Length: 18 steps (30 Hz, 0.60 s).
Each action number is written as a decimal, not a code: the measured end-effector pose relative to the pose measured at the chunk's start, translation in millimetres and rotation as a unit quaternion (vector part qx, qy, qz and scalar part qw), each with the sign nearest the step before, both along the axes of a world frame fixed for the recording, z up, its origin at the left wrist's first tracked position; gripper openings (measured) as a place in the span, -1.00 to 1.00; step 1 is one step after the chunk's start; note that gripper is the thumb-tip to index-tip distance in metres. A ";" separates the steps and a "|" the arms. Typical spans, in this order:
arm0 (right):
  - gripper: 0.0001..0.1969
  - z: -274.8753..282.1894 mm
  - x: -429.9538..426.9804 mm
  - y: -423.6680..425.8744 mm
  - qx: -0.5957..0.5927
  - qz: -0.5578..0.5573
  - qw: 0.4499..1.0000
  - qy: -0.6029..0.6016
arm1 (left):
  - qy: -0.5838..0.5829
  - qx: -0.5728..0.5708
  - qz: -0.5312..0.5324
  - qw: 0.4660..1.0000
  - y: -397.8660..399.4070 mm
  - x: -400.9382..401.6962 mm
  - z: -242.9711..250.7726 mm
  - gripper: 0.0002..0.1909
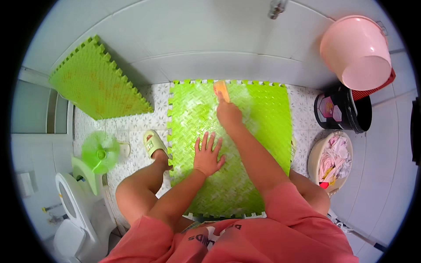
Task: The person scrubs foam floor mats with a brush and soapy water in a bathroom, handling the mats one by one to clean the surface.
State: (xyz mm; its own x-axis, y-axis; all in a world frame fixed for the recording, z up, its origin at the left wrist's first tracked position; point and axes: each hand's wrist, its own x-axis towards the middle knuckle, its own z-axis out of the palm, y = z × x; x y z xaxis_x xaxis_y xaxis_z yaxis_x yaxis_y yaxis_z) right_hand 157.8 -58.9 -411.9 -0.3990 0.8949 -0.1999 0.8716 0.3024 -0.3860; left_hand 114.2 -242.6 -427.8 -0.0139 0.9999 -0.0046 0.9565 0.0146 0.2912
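Note:
A square green foam mat (269, 131) with interlocking toothed edges lies before me, its textured face up. Whitish suds coat much of its left and middle part. My right hand (229, 115) grips an orange-handled scrubbing brush (221, 90) near the mat's far edge, the index finger stretched along it. The bristles are hidden beneath. My left hand (208, 154) rests palm down on the mat's middle, fingers spread, holding nothing.
Another green foam mat (98, 82) with brownish stains leans at the wall. A green fan (101, 154) and a toilet (74, 203) stand left. On the right are a pink bucket (358, 49), a black bucket (332, 110) and a basin (314, 161) of clothes. A slipper (154, 143) is beside the mat.

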 end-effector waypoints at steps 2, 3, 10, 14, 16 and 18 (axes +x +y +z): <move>-0.44 -5.9 11.1 -22.5 0.004 0.008 1.000 0.025 | 0.010 0.001 -0.003 1.000 -1.9 -10.4 -0.7 -0.34; -0.48 -6.8 19.8 -39.8 0.009 0.026 0.998 0.048 | 0.002 -0.001 -0.007 1.000 -2.5 -16.7 1.0 -0.36; -0.42 7.6 39.4 -29.3 -0.003 -0.017 1.000 0.008 | 0.000 0.050 -0.021 0.999 3.5 -16.5 -1.7 -0.40; -0.43 -5.7 19.3 21.4 -0.008 -0.035 0.999 -0.006 | -0.001 0.052 -0.026 0.998 10.0 -10.6 -4.3 -0.41; -0.44 -5.8 23.8 -1.0 -0.037 -0.024 0.999 0.002 | -0.006 0.042 -0.008 0.999 1.1 -19.8 -5.3 -0.41; -0.44 14.5 60.8 -40.4 -0.077 -0.018 0.997 -0.017 | -0.005 0.037 0.003 0.999 -6.4 -27.3 -3.6 -0.40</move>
State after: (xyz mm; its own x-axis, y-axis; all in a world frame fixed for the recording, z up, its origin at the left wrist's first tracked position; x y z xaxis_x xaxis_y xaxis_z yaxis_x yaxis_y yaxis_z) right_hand 218.6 -99.3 -397.4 -0.3582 0.8659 -0.3490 0.8940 0.2104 -0.3956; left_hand 86.9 -249.0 -431.5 -0.0209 0.9974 0.0696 0.9535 -0.0010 0.3013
